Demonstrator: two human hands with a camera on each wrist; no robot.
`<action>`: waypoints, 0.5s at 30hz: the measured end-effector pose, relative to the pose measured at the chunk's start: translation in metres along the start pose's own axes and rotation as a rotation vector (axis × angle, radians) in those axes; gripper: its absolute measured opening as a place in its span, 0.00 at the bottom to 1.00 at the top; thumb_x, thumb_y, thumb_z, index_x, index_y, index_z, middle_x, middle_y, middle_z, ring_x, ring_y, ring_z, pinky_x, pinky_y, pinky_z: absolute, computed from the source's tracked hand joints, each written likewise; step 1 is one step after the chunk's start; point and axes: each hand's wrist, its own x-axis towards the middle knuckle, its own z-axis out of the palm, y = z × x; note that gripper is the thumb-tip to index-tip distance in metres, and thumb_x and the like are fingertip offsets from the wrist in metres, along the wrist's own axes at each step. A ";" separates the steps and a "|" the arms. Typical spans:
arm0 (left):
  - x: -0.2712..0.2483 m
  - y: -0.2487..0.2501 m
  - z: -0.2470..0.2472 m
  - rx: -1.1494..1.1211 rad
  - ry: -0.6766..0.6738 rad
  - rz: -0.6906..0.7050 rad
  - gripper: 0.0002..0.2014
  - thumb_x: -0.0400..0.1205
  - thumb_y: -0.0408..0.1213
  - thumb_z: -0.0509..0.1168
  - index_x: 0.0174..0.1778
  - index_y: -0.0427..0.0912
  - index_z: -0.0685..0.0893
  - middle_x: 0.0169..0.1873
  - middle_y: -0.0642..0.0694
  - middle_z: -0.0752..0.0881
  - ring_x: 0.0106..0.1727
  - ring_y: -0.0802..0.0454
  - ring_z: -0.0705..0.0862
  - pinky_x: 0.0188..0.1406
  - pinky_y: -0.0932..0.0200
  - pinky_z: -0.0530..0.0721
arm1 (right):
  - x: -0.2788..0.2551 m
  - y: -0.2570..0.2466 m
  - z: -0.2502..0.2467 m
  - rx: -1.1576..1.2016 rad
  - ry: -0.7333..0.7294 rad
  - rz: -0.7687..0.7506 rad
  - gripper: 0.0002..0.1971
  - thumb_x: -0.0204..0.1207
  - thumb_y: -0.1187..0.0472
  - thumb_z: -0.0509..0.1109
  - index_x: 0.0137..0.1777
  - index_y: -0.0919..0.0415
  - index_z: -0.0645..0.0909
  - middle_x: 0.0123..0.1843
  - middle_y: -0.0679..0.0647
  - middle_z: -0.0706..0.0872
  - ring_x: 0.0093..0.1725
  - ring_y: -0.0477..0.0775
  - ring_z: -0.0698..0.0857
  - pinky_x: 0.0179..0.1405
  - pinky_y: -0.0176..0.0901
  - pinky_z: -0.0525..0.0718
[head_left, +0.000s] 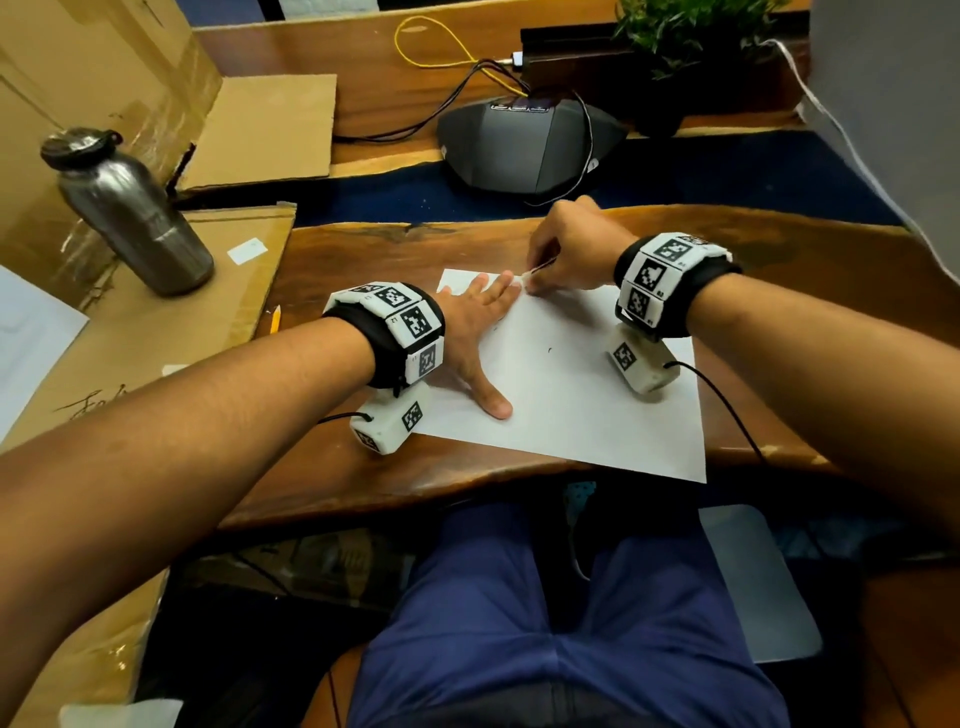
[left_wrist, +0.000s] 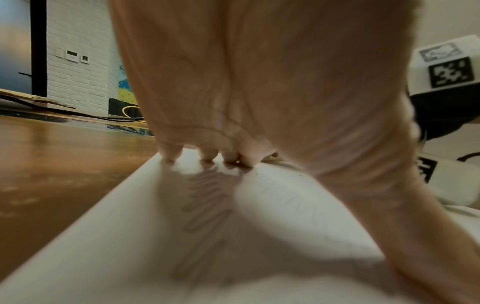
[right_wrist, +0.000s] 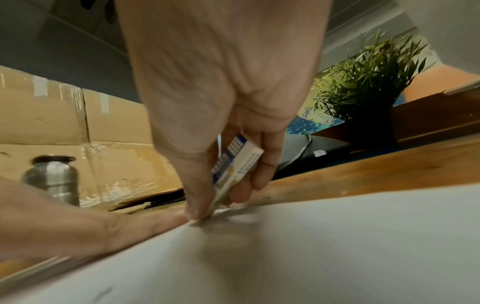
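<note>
A white sheet of paper (head_left: 571, 395) lies on the wooden table (head_left: 363, 467). My left hand (head_left: 480, 325) presses flat on the sheet's left part, with fingers straight and thumb spread out. In the left wrist view its fingertips (left_wrist: 207, 157) touch the paper (left_wrist: 145, 236) near grey pencil scribbles (left_wrist: 205, 205). My right hand (head_left: 537, 275) pinches a white eraser (right_wrist: 235, 164) in a blue-printed sleeve. The eraser's tip is down on the paper's (right_wrist: 337, 246) far edge, right beside my left fingertips.
A steel bottle (head_left: 130, 208) stands on flattened cardboard (head_left: 156, 312) at the left, with a yellow pencil (head_left: 274, 318) at the cardboard's edge. A dark conference phone (head_left: 524, 140) with cables sits behind the paper. A potted plant (head_left: 675, 36) is at the far right.
</note>
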 end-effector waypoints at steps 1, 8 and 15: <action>0.001 -0.001 0.001 -0.001 0.003 0.001 0.79 0.54 0.75 0.76 0.82 0.52 0.23 0.82 0.53 0.23 0.84 0.51 0.27 0.84 0.35 0.37 | -0.001 0.001 0.001 0.000 0.012 0.011 0.09 0.67 0.53 0.85 0.41 0.57 0.93 0.37 0.50 0.91 0.45 0.52 0.88 0.44 0.44 0.85; -0.001 0.002 -0.001 0.008 -0.009 -0.007 0.77 0.56 0.74 0.76 0.82 0.50 0.23 0.82 0.52 0.23 0.83 0.51 0.27 0.83 0.39 0.35 | -0.008 -0.012 -0.007 -0.007 -0.329 -0.074 0.08 0.66 0.51 0.85 0.41 0.52 0.93 0.37 0.45 0.92 0.36 0.44 0.87 0.36 0.34 0.82; -0.001 0.004 -0.002 0.023 -0.006 -0.007 0.78 0.57 0.73 0.76 0.82 0.49 0.24 0.82 0.51 0.24 0.84 0.49 0.27 0.84 0.37 0.36 | -0.002 -0.008 -0.001 -0.014 -0.129 -0.053 0.10 0.65 0.51 0.86 0.40 0.56 0.93 0.35 0.48 0.91 0.41 0.50 0.88 0.40 0.40 0.83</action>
